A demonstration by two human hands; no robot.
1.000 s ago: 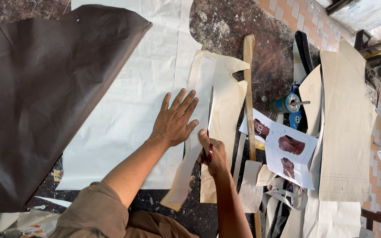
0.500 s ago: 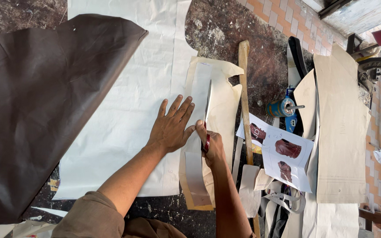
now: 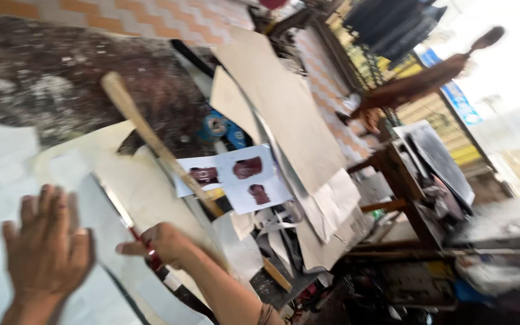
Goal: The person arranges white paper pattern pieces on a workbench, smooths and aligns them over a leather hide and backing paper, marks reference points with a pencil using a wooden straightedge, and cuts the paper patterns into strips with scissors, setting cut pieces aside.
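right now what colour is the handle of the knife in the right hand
Red, seen in the head view where the right hand grips the knife.

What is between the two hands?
In the head view, a long knife blade lies on pale paper between the flat left hand and the right hand, which grips the knife's red handle.

Place: a small craft workshop, open to the street at the right.
Work surface: a stained, worn desk (image 3: 61, 90) strewn with paper patterns (image 3: 284, 108) and offcuts.
Tools: a long wooden stick (image 3: 151, 135) lying across the sheets.
Reference: a printed sheet (image 3: 236, 177) showing dark red items.
Surroundings: a cluttered wooden stand (image 3: 404, 174) and a tiled floor (image 3: 170, 18).
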